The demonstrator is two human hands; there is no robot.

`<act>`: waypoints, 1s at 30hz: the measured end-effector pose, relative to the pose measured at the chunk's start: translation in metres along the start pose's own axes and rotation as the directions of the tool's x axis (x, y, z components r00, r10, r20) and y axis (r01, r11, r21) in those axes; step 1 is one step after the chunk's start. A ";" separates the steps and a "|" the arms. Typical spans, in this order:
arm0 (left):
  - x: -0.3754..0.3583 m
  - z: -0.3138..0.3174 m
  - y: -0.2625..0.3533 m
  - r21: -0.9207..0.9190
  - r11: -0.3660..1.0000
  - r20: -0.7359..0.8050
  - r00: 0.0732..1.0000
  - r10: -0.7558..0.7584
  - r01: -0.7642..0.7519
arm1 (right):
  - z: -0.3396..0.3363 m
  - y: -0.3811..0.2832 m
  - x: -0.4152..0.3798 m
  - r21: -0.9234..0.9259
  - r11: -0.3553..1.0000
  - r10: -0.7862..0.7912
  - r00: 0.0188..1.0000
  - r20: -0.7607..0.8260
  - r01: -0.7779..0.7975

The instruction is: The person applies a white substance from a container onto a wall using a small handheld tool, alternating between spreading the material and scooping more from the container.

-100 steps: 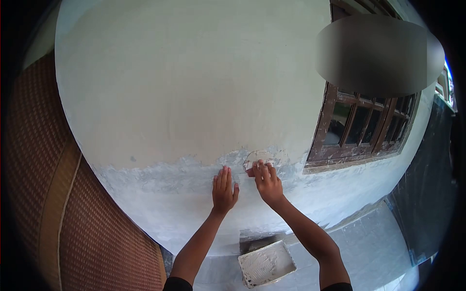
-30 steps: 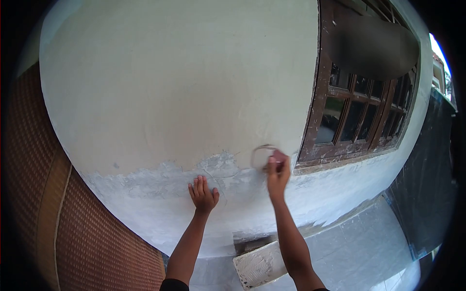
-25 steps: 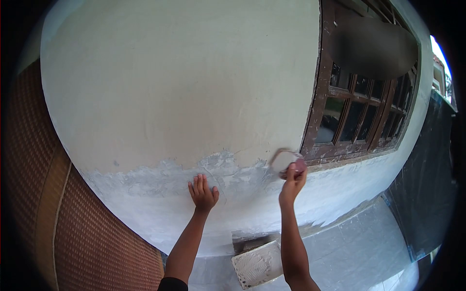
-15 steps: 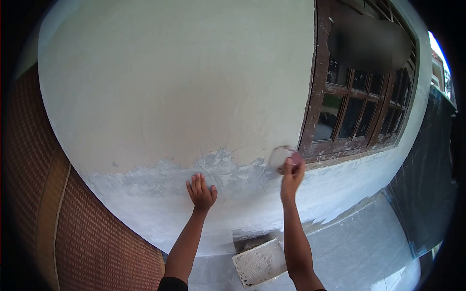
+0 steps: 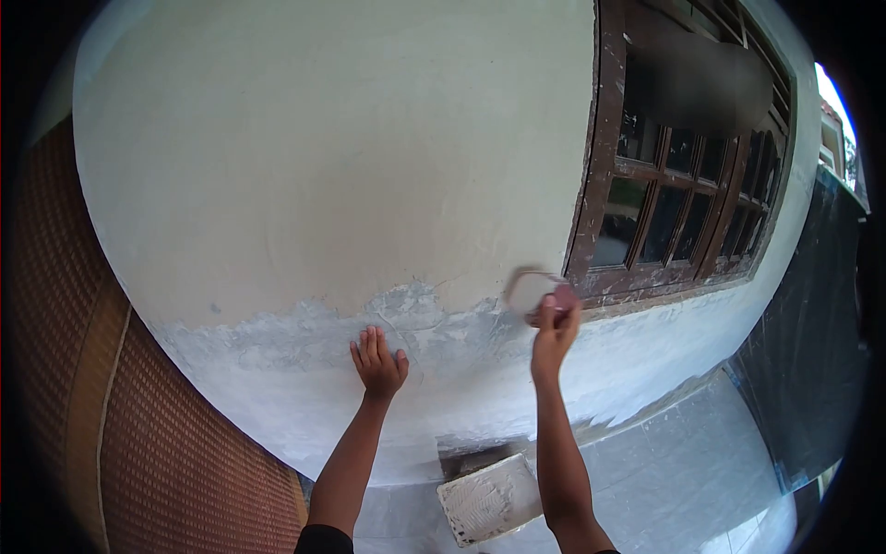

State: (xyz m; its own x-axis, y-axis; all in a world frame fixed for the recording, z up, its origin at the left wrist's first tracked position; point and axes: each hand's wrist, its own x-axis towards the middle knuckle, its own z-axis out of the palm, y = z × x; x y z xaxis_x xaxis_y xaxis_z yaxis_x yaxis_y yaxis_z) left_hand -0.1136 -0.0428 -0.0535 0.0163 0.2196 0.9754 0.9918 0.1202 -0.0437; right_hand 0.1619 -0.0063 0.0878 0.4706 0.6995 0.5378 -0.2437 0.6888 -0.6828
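Note:
My left hand (image 5: 378, 367) lies flat against the wall (image 5: 323, 185), fingers stretched upward over the rough grey patched band (image 5: 406, 307). To its right, my right hand (image 5: 552, 346) pinches a curled reddish-brown sheet of sandpaper (image 5: 566, 297) between thumb and fingers. Blurred by motion, the sheet's loop bends out leftward over the wall surface. This hand is close to the lower left corner of the brown wooden window frame (image 5: 579, 249). Above the band the wall is cream; below it, whitish.
A rectangular tray (image 5: 489, 499) smeared with pale paste stands on the grey floor (image 5: 664, 462) below my hands. Woven brown panels (image 5: 185, 443) line the left side. Dark sheeting (image 5: 803, 342) hangs at the right, beyond the paned window (image 5: 678, 203).
The sandpaper's loop has shifted slightly left and up on the wall with my right hand. My left hand stays flat on the wall; the view has shifted slightly.

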 end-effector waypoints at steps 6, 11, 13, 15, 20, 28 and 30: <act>-0.002 -0.001 0.000 -0.019 1.000 0.013 1.000 0.007 -0.007 | 0.012 0.016 0.003 -0.245 0.958 -0.071 0.953 0.294 0.147; -0.001 0.000 0.002 -0.015 1.000 0.020 1.000 -0.009 0.009 | -0.014 0.004 0.007 -0.086 0.996 0.005 0.986 0.166 0.009; -0.001 0.000 0.001 -0.024 1.000 0.021 1.000 -0.009 0.009 | 0.003 0.000 -0.007 -0.210 0.969 -0.053 0.938 0.341 0.131; 0.000 0.002 0.002 -0.025 1.000 0.022 1.000 -0.007 0.007 | 0.012 0.006 -0.005 -0.337 0.903 -0.118 0.909 0.400 0.266; -0.001 -0.003 0.002 -0.019 1.000 0.046 0.999 -0.021 0.022 | -0.013 -0.003 0.027 -0.035 0.998 -0.041 0.997 0.065 0.044; 0.000 -0.004 0.003 -0.032 0.999 0.078 0.997 -0.024 0.027 | 0.016 -0.002 0.027 -0.246 0.950 -0.142 0.966 0.214 0.194; 0.000 -0.004 0.003 -0.032 0.999 0.080 0.996 -0.029 0.032 | 0.002 -0.013 0.033 -0.140 0.987 -0.085 0.996 -0.007 0.083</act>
State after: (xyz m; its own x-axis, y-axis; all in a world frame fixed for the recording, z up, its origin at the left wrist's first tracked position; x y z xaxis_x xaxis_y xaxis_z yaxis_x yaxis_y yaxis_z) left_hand -0.1102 -0.0463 -0.0528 -0.0229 0.2925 0.9560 0.9954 0.0961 -0.0056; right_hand 0.1787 0.0086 0.1156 0.4959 0.6371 0.5901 -0.0823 0.7109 -0.6984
